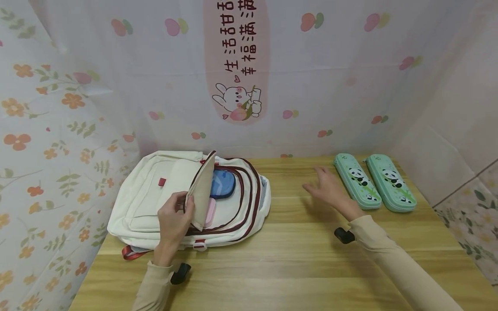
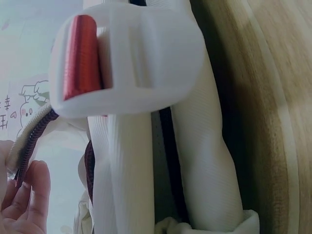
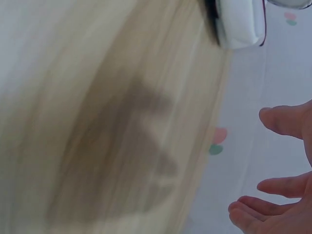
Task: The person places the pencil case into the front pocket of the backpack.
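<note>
A cream backpack (image 1: 149,190) with dark red zips lies on the table at the left. My left hand (image 1: 175,220) pinches the edge of its front pocket flap (image 1: 203,190) and holds it raised; the left wrist view shows the fingers (image 2: 36,187) at the zipped edge. Inside the pocket lie a blue case (image 1: 223,185) and a pink item (image 1: 210,212), partly hidden by the flap. My right hand (image 1: 328,188), holding nothing, hovers over the table left of two mint green panda pencil cases (image 1: 358,181). Its fingers (image 3: 282,186) are apart and loosely bent.
The wooden table (image 1: 272,268) meets a patterned cloth (image 1: 330,95) behind it. A second panda pencil case (image 1: 391,183) lies at the far right by the side wall. The backpack's white buckle (image 2: 185,53) hangs at its near side.
</note>
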